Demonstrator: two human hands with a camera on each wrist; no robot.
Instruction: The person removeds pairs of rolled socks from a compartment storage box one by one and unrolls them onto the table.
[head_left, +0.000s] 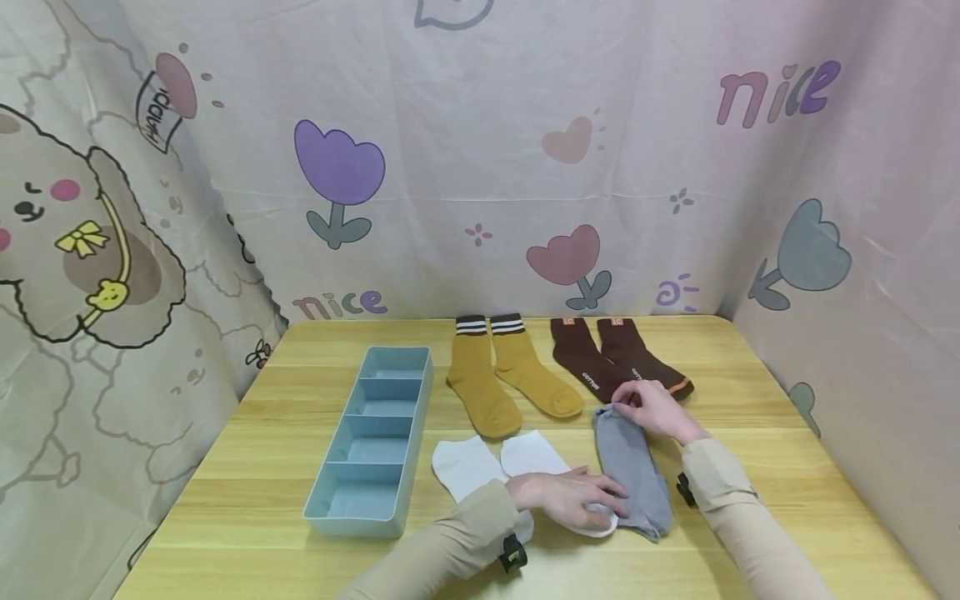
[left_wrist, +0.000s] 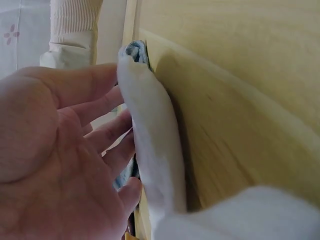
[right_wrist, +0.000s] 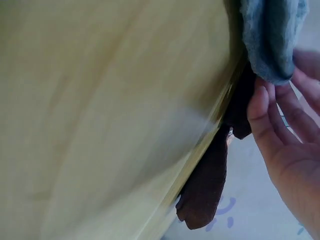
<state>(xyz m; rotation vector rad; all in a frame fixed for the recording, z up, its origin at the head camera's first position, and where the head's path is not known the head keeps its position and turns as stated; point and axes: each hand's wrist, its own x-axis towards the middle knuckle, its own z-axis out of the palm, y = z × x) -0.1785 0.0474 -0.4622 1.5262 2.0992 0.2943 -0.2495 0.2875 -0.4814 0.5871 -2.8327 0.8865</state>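
Note:
A grey sock (head_left: pixel 633 471) lies lengthwise on the right, showing more than one layer of cloth at its end in the right wrist view. My right hand (head_left: pixel 656 408) pinches its far end between thumb and fingers. Two white socks (head_left: pixel 465 467) lie left of it. My left hand (head_left: pixel 566 500) lies over the right white sock, fingers spread and fairly straight, fingertips at the grey sock's near left edge. In the left wrist view, the white sock (left_wrist: pixel 152 130) stands before those fingers. Part of the white socks is hidden under the left hand and sleeve.
A blue-grey tray (head_left: pixel 405 492) with several compartments stands at the left. Behind the white socks lie two mustard socks (head_left: pixel 480 387) with striped cuffs. Two dark brown socks (head_left: pixel 588 367) lie at the back right, close to the right hand. A printed curtain (head_left: pixel 450 167) borders the table.

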